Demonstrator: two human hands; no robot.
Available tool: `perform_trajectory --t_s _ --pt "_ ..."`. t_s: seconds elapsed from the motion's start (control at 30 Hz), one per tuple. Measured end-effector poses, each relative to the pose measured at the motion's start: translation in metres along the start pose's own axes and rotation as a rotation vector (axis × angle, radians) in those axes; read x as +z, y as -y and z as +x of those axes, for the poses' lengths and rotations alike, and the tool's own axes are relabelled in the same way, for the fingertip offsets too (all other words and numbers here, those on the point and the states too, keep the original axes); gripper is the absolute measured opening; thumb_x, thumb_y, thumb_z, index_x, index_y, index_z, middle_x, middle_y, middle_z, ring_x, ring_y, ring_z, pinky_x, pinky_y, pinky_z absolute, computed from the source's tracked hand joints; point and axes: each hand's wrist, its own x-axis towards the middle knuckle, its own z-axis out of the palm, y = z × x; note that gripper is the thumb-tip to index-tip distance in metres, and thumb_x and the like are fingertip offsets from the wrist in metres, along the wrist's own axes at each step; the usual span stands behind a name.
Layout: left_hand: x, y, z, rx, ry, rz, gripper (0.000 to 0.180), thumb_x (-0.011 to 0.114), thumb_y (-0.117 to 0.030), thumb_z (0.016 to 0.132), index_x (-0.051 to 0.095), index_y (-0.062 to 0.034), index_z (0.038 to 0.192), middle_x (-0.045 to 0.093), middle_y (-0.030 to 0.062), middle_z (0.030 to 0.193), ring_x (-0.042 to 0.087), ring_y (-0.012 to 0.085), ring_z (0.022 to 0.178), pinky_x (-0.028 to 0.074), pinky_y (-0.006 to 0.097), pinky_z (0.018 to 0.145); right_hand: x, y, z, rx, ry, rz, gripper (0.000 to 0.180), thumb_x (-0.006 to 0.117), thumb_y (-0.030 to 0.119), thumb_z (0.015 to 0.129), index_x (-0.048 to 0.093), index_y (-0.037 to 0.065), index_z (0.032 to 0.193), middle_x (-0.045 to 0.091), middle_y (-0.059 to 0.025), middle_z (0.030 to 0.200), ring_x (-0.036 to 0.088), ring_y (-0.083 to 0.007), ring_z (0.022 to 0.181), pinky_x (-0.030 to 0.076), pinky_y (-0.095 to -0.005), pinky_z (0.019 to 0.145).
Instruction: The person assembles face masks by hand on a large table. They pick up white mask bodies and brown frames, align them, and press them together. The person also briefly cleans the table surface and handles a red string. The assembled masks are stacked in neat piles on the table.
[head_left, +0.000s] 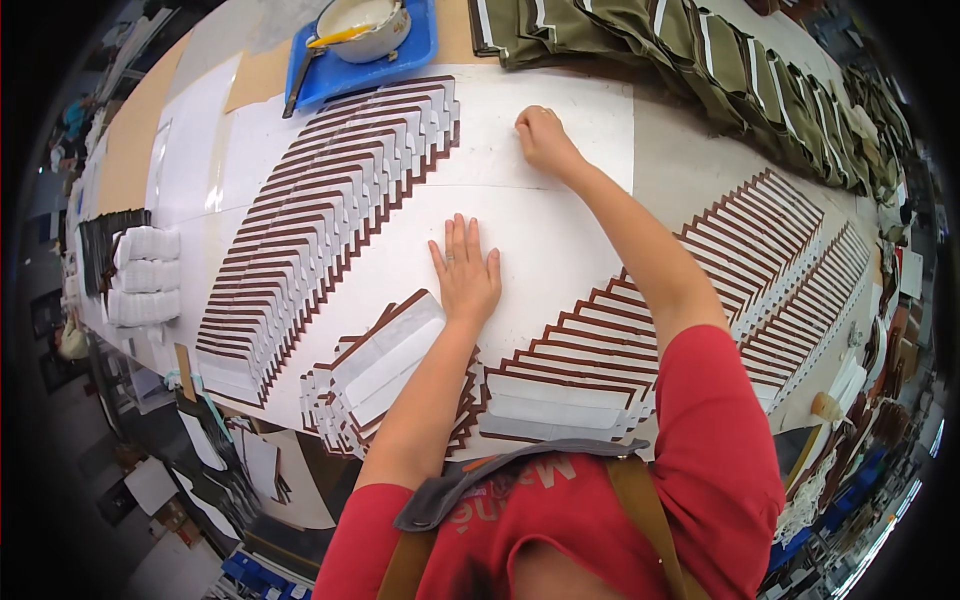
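My left hand (466,275) lies flat on the white sheet (570,250) covering the table, palm down with the fingers a little apart. Farther off and to the right, my right hand (546,138) is closed above the same sheet; anything inside the fingers is hidden. Left of both hands runs a long overlapping row of white pieces with dark brown edges (330,200). A loose pile of similar pieces (385,355) sits beside and partly under my left forearm. Another staggered row of these pieces (570,395) spreads below my right arm.
A blue tray (425,62) at the far edge holds a pale pot (380,42) with a yellow tool (340,37) across it. Olive green fabric pieces with white strips (690,50) are layered at the far right. White bundles (145,275) stand at the left edge.
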Motion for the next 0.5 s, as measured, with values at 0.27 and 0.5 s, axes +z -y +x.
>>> perform_trajectory --t_s 0.27,0.5 --pt "-0.002 -0.001 0.002 0.017 -0.016 0.003 0.05 0.04 -0.026 0.087 0.027 -0.0019 0.13 0.023 0.0136 0.138 0.015 0.0259 0.13 0.005 0.047 0.105 -0.071 0.012 -0.031 0.141 -0.218 1.89 0.017 0.045 0.014 0.086 0.05 0.004 0.073 0.053 -0.0076 0.076 0.051 -0.0187 0.075 0.043 -0.0318 0.076" --pt "0.0 -0.003 0.002 0.03 -0.022 0.007 0.05 0.04 -0.027 0.087 0.028 -0.002 0.129 0.023 0.0132 0.138 0.015 0.0255 0.13 0.003 0.046 0.106 -0.06 0.009 -0.068 0.067 -0.206 0.065 0.011 0.045 0.008 0.085 0.049 -0.003 0.087 0.054 -0.0104 0.085 0.054 -0.023 0.082 0.044 -0.034 0.075"
